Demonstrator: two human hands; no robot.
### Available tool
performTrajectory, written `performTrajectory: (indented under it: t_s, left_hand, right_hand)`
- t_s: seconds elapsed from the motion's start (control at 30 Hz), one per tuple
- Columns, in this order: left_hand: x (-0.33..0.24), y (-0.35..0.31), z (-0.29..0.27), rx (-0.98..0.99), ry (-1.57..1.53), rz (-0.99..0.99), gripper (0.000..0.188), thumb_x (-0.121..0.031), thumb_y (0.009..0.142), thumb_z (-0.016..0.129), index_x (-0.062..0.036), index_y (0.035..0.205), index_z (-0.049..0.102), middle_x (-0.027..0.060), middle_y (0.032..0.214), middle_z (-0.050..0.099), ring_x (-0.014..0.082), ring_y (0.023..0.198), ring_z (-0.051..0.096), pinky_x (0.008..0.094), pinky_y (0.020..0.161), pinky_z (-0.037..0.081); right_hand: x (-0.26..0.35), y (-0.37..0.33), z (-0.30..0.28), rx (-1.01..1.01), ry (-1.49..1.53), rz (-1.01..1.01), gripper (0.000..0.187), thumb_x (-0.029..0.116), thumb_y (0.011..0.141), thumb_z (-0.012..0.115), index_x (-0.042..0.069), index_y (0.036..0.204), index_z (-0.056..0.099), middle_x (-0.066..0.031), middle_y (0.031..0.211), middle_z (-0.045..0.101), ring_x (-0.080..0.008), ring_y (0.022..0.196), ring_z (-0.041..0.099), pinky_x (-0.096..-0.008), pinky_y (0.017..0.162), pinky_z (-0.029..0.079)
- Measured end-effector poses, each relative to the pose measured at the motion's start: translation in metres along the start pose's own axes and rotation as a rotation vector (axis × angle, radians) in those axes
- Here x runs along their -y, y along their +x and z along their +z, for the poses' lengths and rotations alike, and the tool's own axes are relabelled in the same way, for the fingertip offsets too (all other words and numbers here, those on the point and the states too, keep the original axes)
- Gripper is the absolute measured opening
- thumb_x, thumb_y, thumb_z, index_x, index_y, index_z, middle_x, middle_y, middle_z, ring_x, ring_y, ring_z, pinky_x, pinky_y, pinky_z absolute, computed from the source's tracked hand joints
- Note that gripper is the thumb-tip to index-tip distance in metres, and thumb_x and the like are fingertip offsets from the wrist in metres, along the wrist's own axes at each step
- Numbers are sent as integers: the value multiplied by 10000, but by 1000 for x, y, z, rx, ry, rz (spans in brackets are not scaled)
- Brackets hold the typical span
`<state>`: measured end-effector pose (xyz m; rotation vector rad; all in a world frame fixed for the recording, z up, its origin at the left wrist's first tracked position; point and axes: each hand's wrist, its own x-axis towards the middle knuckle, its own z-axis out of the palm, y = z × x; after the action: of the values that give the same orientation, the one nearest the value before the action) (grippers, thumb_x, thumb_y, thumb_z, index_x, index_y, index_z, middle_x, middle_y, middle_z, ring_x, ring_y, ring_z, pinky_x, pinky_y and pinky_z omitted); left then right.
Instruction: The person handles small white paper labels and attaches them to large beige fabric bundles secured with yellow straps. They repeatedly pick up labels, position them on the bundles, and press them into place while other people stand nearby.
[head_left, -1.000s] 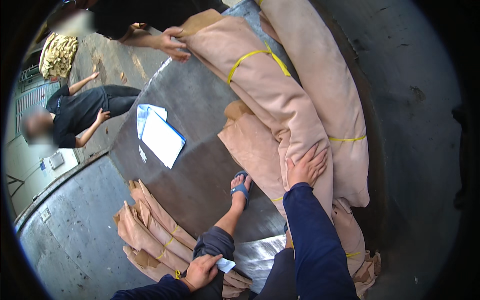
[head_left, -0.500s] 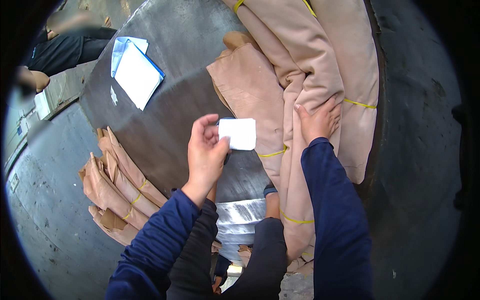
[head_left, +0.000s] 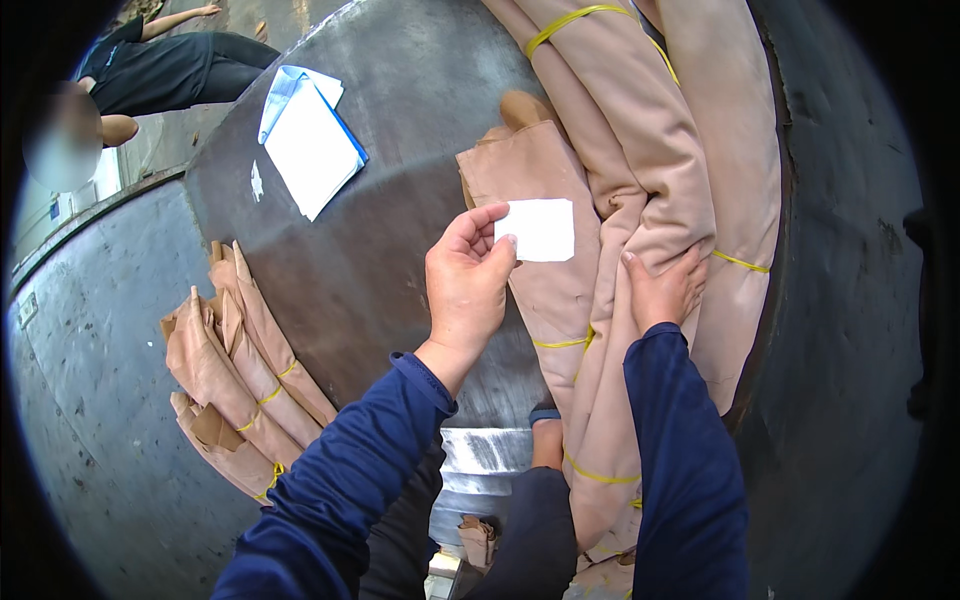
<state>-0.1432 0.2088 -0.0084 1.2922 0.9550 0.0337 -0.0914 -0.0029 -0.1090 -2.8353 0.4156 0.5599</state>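
Note:
My left hand point(head_left: 466, 285) holds a small white paper slip point(head_left: 543, 231), pinched between thumb and fingers at its left edge. Behind the slip lies a folded tan sheet that looks like leather point(head_left: 545, 175), tied with yellow cord point(head_left: 563, 344). My right hand point(head_left: 665, 288) rests on a long, creased tan bundle point(head_left: 640, 130) of the same material, its thumb spread away from the fingers. A yellow tie point(head_left: 742, 262) crosses the bundle just right of that hand.
A white paper stack with a blue edge point(head_left: 312, 150) lies on the dark, curved metal surface point(head_left: 370, 260). Several smaller tied tan bundles point(head_left: 235, 370) are at the left. Another person point(head_left: 175, 75) is at the upper left. My foot point(head_left: 546, 440) is below.
My left hand and the slip have moved right and up in the picture. My right hand stays on the bundle, while the surroundings have shifted slightly right and down.

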Motion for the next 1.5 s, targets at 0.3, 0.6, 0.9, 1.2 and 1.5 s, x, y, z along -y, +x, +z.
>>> performTrajectory:
  t_s: [0.3,0.6,0.9,1.2,1.5]
  left_hand:
    - [0,-1,0,-7,-36,41,401,48,876,548,90,1271,496,117,1100,624,128,975,605,244,868,491]
    - [1,2,5,-7,-74,59,437,67,875,542,93,1304,465,103,1160,578,122,1036,575,252,901,479]
    - [-1,4,10,7,-37,75,468,78,866,549,81,1325,458,68,1157,547,86,947,554,222,841,486]
    - [-7,3,13,52,-93,49,488,90,866,552,68,1342,446,63,1176,532,74,917,546,211,798,488]
    - [-8,0,13,93,-63,101,494,78,880,543,33,1361,441,60,1096,562,56,844,542,194,696,464]
  right_hand:
    - [-7,2,5,-38,1,-41,1101,488,653,803,-9,1437,212,-304,1429,274,-428,1348,269,-466,1119,236]
    - [-9,2,7,-45,-7,-56,1104,511,647,803,-6,1432,225,-306,1414,290,-431,1341,279,-477,1114,235]
    - [-12,3,10,-50,3,-49,1132,479,628,822,23,1452,194,-313,1413,278,-438,1330,286,-487,1111,228]
    - [-13,3,11,-65,1,-62,1129,480,627,822,36,1454,194,-312,1412,280,-438,1333,282,-486,1113,227]
    - [-12,3,10,-50,4,-54,1127,480,623,827,18,1440,204,-312,1416,272,-436,1341,271,-490,1113,227]
